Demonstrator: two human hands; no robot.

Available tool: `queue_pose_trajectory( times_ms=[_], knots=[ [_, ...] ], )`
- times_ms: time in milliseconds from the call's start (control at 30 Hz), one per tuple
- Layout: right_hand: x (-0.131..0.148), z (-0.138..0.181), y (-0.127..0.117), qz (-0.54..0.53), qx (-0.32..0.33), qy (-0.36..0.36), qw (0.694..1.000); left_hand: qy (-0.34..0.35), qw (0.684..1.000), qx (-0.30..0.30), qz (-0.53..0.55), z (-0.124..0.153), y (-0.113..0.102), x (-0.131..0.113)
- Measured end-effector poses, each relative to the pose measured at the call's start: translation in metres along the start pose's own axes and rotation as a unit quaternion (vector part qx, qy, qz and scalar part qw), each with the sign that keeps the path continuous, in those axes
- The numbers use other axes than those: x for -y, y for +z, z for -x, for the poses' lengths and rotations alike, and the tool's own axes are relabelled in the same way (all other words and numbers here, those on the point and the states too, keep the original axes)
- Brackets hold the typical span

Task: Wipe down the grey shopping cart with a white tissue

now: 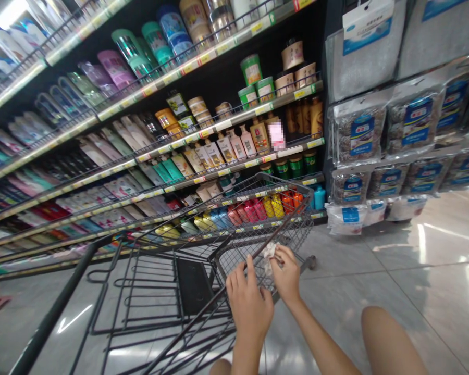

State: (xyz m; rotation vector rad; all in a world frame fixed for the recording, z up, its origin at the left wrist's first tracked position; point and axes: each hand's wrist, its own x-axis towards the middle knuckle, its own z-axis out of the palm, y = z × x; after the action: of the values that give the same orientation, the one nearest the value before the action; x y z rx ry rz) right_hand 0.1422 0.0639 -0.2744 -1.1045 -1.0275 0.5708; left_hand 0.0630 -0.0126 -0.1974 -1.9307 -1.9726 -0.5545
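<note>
Bare knee (391, 338): nearest the camera, to the right of the shopping cart (195, 286); its low, bent look suggests a crouch or seat beside the basket.
Left hand (249, 299): fingers loosely spread and partly bent, at the cart's side rail (213, 300), apparently resting there rather than clasping; perhaps for balance, or to steady the frame.
Right hand (286, 273): closed in a fingertip pinch around a crumpled tissue (271, 251), farther along the same side of the cart.
Crumpled tissue: bunched, pale, against or just beside the cart's rail; actual contact is hard to tell. Bunching it probably gives the fingertips a compact pad.
Caster (311, 261): on the floor (344, 260) at the cart's far end.
Bright bottles (254, 211): on the low shelf beyond the cart, grouped by colour, likely to make varieties easy to find.
Steel scourer packs (361, 136): hanging in rows beyond the cart, to its right, labels outward, presumably for reading.
Lidded tubs (115, 67): high beyond the cart, some stacked, probably to save shelf space.
</note>
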Motion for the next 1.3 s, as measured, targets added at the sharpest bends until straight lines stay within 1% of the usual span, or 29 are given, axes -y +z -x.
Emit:
queue_pose_trajectory(
  times_ms=[133,200,267,333,400,567,667,767,867,967,1033,1100,1167,1233,1300],
  knots=[
    [-0.013,0.003,-0.015,0.004,-0.033,0.078,0.996,0.0,1.0,-0.006,0.011,-0.001,0.0,0.002],
    [-0.013,0.001,-0.021,0.005,-0.045,0.107,0.993,-0.005,1.0,-0.018,0.016,-0.001,0.001,0.001],
    [-0.007,-0.006,-0.021,-0.001,-0.057,0.114,0.992,-0.008,1.0,-0.023,0.017,-0.001,0.001,0.001],
    [0.003,-0.015,-0.016,-0.007,-0.072,0.104,0.992,-0.003,1.0,-0.018,0.017,0.0,0.0,0.002],
    [0.011,-0.023,-0.01,-0.008,-0.072,0.084,0.994,0.004,1.0,-0.011,0.017,0.001,-0.001,0.004],
    [0.02,-0.023,-0.002,-0.001,-0.011,0.059,0.998,0.002,1.0,-0.001,0.021,0.003,-0.006,0.005],
    [0.022,-0.018,-0.001,0.018,0.008,0.041,0.999,0.005,1.0,0.003,0.021,0.004,-0.008,0.005],
    [0.022,-0.016,-0.001,0.045,0.009,0.023,0.999,-0.002,1.0,0.001,0.027,0.007,-0.01,0.005],
    [0.019,-0.015,-0.003,0.06,0.024,-0.01,0.998,-0.017,0.999,-0.006,0.035,0.01,-0.009,0.006],
    [0.011,-0.013,-0.005,0.074,0.043,-0.039,0.996,-0.026,0.999,-0.014,0.041,0.013,-0.007,0.009],
    [0.003,-0.01,-0.007,0.08,0.053,-0.045,0.994,-0.026,0.999,-0.015,0.041,0.015,-0.006,0.012],
    [-0.007,-0.004,-0.01,0.081,0.06,-0.034,0.994,-0.026,0.999,-0.014,0.041,0.017,-0.006,0.015],
    [-0.016,0.002,-0.014,0.081,0.057,-0.004,0.995,-0.025,0.999,-0.013,0.036,0.018,-0.007,0.019],
    [-0.021,0.006,-0.018,0.075,0.036,0.045,0.996,-0.025,0.999,-0.015,0.028,0.019,-0.008,0.021],
    [-0.018,0.007,-0.02,0.05,0.006,0.095,0.994,-0.032,0.999,-0.021,0.022,0.019,-0.009,0.02]
  ],
)
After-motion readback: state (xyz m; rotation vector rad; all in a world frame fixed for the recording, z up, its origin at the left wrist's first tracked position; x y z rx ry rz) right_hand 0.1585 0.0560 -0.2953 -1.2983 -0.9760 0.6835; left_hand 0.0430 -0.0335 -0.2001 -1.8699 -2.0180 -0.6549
